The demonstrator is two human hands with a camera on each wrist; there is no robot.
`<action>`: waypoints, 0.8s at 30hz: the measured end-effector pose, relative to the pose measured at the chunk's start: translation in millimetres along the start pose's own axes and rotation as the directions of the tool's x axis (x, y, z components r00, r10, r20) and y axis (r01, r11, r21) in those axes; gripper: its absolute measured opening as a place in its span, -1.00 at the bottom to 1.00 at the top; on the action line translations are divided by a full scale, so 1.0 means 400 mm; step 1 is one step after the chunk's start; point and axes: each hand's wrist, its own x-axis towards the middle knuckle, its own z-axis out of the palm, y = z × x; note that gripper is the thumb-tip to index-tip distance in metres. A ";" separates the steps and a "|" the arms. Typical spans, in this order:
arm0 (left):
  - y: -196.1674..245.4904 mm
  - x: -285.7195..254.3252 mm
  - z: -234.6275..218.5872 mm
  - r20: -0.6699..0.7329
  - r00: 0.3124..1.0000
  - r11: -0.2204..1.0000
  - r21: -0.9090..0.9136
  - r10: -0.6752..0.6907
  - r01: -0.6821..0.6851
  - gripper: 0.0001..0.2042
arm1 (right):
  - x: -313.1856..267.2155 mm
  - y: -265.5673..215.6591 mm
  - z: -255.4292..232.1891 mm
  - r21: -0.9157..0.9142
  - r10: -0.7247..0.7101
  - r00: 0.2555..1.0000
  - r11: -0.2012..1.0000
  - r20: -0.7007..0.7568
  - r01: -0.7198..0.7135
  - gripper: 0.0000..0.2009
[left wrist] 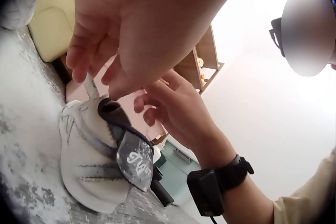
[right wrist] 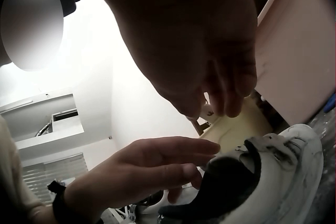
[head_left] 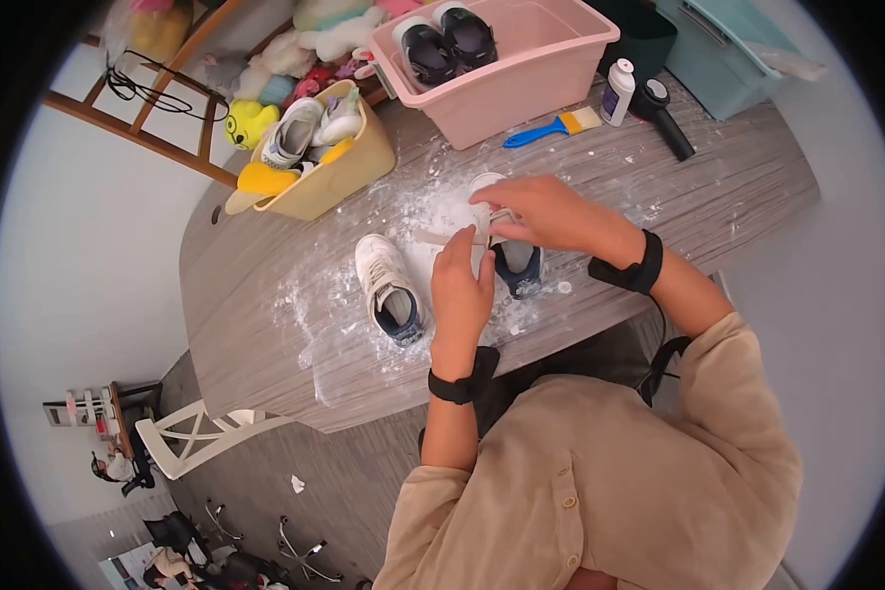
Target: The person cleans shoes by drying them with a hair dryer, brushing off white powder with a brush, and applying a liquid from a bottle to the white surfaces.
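A white shoe (head_left: 517,267) with a dark heel stands on the powdered table beneath both hands, which partly cover it. A pale strap (head_left: 431,237) sticks out sideways from it. My left hand (head_left: 462,295) hovers at its left side, fingers mostly straight, thumb apart from them. In the left wrist view the strap (left wrist: 91,86) stands up close to the left fingertips. My right hand (head_left: 541,211) reaches over the toe end, fingers loosely bent, nothing visible between them. Its matching shoe (head_left: 387,287) sits to the left of my left hand.
White powder is spread over the wooden table (head_left: 256,295). Behind stand a yellow bin (head_left: 364,162) with shoes and a pink bin (head_left: 511,93) with dark shoes. A blue-handled brush (head_left: 541,131), a white bottle (head_left: 617,93) and a black tool (head_left: 667,123) lie or stand nearby.
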 end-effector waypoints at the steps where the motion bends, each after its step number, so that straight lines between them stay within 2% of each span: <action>1: 0.000 -0.004 0.005 -0.002 0.999 0.999 -0.012 -0.035 0.035 -0.63 | -0.017 0.004 -0.007 -0.009 -0.005 1.000 1.000 0.010 0.005 -0.70; 2: -0.002 -0.007 0.010 -0.006 0.998 0.997 -0.024 -0.070 0.070 -0.62 | -0.032 0.016 -0.007 -0.041 -0.018 0.999 0.999 0.040 0.020 -0.69; 4: -0.023 -0.010 0.037 -0.077 0.997 0.998 0.058 -0.006 0.010 -0.60 | -0.053 0.040 0.001 -0.103 -0.041 0.994 0.993 0.099 0.051 -0.66; 5: -0.029 -0.009 0.047 -0.109 0.994 0.995 0.100 0.030 -0.019 -0.59 | -0.058 0.048 0.005 -0.104 -0.049 0.995 0.993 0.085 0.058 -0.69; 7: -0.021 -0.006 0.050 -0.114 0.993 0.991 0.136 0.015 0.001 -0.62 | -0.059 0.051 0.004 -0.108 -0.062 0.997 0.992 0.053 0.068 -0.75; 10: -0.010 0.002 0.044 -0.076 0.996 0.986 0.159 -0.039 0.051 -0.68 | -0.044 0.052 0.006 -0.193 -0.006 0.993 0.981 0.116 0.028 -0.85; 14: 0.018 0.023 0.016 -0.020 0.989 0.987 0.064 -0.147 0.148 -0.74 | 0.012 0.079 -0.021 -0.094 0.134 0.984 0.988 0.119 -0.123 -0.84; 16: 0.005 0.026 0.022 -0.049 0.993 0.992 0.065 -0.109 0.112 -0.75 | 0.029 0.096 -0.025 -0.038 0.173 0.980 0.985 0.093 -0.171 -0.82; 19: 0.001 0.030 0.013 -0.054 0.993 0.993 0.041 -0.105 0.107 -0.76 | 0.035 0.118 -0.024 0.009 0.093 0.994 0.996 0.053 -0.094 -0.82; 23: 0.016 0.034 -0.006 -0.003 0.986 0.984 -0.060 -0.166 0.166 -0.76 | 0.045 0.118 -0.026 0.156 0.240 0.961 0.953 0.136 -0.260 -0.78; 24: 0.012 0.035 -0.004 -0.025 0.988 0.987 -0.066 -0.150 0.148 -0.75 | 0.051 0.120 -0.026 0.189 0.283 0.945 0.931 0.167 -0.312 -0.77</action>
